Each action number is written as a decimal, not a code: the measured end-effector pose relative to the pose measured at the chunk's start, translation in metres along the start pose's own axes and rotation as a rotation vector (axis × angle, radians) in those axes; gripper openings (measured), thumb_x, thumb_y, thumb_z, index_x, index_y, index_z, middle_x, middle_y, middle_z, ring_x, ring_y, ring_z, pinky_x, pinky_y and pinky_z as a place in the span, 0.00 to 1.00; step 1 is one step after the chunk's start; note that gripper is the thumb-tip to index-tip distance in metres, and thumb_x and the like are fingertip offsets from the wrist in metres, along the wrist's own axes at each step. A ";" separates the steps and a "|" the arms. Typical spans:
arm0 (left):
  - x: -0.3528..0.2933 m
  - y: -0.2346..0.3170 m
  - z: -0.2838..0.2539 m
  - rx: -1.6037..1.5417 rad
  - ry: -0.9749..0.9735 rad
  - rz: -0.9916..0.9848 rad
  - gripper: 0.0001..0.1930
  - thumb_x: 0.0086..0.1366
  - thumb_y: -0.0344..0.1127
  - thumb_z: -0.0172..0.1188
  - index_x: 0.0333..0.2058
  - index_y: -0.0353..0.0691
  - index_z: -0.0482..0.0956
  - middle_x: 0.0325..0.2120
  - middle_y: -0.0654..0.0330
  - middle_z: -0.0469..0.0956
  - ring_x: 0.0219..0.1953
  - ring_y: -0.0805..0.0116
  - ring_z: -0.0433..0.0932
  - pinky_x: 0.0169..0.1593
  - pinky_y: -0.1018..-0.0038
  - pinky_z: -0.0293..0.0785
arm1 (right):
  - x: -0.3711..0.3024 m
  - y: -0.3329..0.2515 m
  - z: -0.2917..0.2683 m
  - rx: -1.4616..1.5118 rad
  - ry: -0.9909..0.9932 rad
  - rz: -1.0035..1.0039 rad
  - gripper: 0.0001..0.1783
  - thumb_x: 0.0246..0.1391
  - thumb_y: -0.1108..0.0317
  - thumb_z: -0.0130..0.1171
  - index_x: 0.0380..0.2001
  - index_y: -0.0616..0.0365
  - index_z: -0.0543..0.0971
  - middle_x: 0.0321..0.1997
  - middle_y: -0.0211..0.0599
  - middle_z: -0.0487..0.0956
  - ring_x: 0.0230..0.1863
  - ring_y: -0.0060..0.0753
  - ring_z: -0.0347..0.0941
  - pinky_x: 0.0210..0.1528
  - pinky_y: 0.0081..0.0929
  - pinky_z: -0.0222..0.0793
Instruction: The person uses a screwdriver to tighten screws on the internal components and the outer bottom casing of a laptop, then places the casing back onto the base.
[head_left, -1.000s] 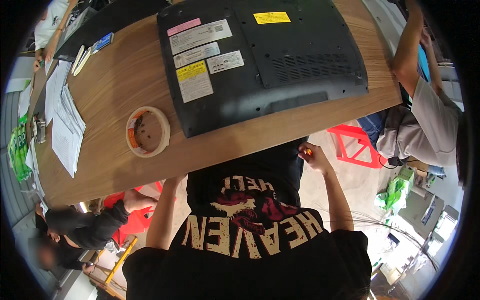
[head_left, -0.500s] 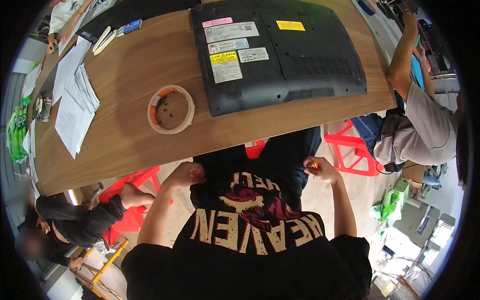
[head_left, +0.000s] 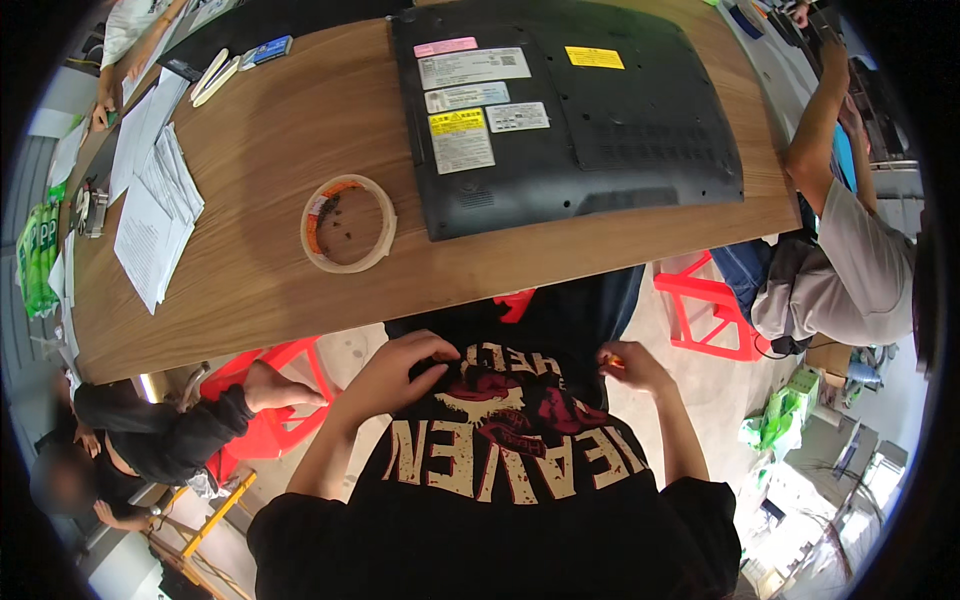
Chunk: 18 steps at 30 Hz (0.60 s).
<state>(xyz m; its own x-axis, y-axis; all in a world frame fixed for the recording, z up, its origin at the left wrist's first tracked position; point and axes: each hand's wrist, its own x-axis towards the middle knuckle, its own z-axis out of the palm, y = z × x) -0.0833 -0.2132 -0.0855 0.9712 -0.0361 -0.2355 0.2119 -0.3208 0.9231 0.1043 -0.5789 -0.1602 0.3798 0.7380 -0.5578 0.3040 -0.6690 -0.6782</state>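
- The right hand (head_left: 640, 368) carries a small orange-and-yellow thing (head_left: 614, 360) clear of the worktop (head_left: 250, 215), out beyond its near edge; a loosened grip could let it fall to the lap or the floor.
- A tape roll (head_left: 386, 240) lies flat between the near edge and the near left corner of an upturned black laptop (head_left: 650, 105). Small dark bits (head_left: 349, 236) sit loose inside the ring; a sleeve or knuckle catching the roll could drag and scatter them.
- The laptop rests underside up along the far edge, towards the worktop's right end. Its near right corner is closer to the near edge than its near left one, so a hard push towards the body might bring that corner over the edge.
- Left hand (head_left: 398, 372): the fingers are loosely curved, with a visible gap between thumb and forefinger. They hold nothing that I can see, and lie in front of the black shirt (head_left: 480, 565); whether they touch the cloth I cannot tell.
- Right hand: the fingers are curled in around the orange-and-yellow thing, leaving only a small part showing; its full shape is hidden.
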 end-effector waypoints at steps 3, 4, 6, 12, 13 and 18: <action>-0.009 0.036 -0.021 -0.020 0.176 0.058 0.07 0.54 0.25 0.58 0.33 0.37 0.77 0.29 0.59 0.76 0.31 0.67 0.77 0.35 0.77 0.72 | 0.012 -0.037 -0.027 -0.083 0.150 0.075 0.13 0.42 0.74 0.62 0.34 0.56 0.74 0.34 0.42 0.74 0.33 0.41 0.73 0.34 0.31 0.68; -0.013 0.042 -0.031 -0.003 0.310 0.084 0.05 0.53 0.25 0.60 0.31 0.38 0.78 0.27 0.60 0.76 0.28 0.70 0.76 0.31 0.80 0.71 | 0.014 -0.064 -0.039 -0.057 0.238 0.057 0.14 0.44 0.74 0.62 0.36 0.57 0.73 0.34 0.41 0.74 0.33 0.38 0.72 0.35 0.28 0.67; -0.016 0.038 -0.049 0.066 0.569 0.120 0.06 0.52 0.24 0.61 0.30 0.39 0.78 0.27 0.60 0.76 0.28 0.70 0.76 0.30 0.81 0.71 | 0.014 -0.107 -0.065 0.010 0.310 -0.005 0.15 0.46 0.76 0.59 0.39 0.59 0.71 0.34 0.38 0.73 0.33 0.31 0.70 0.35 0.24 0.65; 0.000 0.022 -0.102 0.275 1.020 0.082 0.07 0.47 0.24 0.65 0.27 0.41 0.79 0.26 0.61 0.73 0.28 0.70 0.72 0.29 0.78 0.68 | 0.004 -0.185 -0.135 0.218 0.088 -0.207 0.10 0.49 0.78 0.51 0.37 0.65 0.70 0.32 0.35 0.71 0.29 0.23 0.66 0.32 0.19 0.61; 0.004 0.022 -0.111 0.366 0.940 0.116 0.07 0.46 0.24 0.66 0.26 0.40 0.80 0.25 0.61 0.72 0.29 0.70 0.71 0.30 0.77 0.67 | 0.004 -0.197 -0.142 0.209 0.106 -0.233 0.10 0.49 0.77 0.51 0.37 0.66 0.70 0.31 0.36 0.71 0.28 0.22 0.66 0.31 0.18 0.61; 0.013 0.036 -0.121 0.497 0.815 -0.016 0.08 0.42 0.25 0.67 0.25 0.40 0.80 0.21 0.62 0.68 0.27 0.67 0.68 0.30 0.74 0.63 | 0.035 -0.221 -0.157 0.232 0.163 -0.317 0.11 0.50 0.70 0.53 0.35 0.67 0.70 0.27 0.36 0.70 0.23 0.21 0.64 0.26 0.17 0.58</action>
<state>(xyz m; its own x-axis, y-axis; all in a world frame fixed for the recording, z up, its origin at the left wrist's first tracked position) -0.0496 -0.1102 -0.0186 0.7855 0.5819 0.2105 0.3373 -0.6878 0.6427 0.1883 -0.4191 0.0450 0.4380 0.8680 -0.2338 0.2302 -0.3597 -0.9042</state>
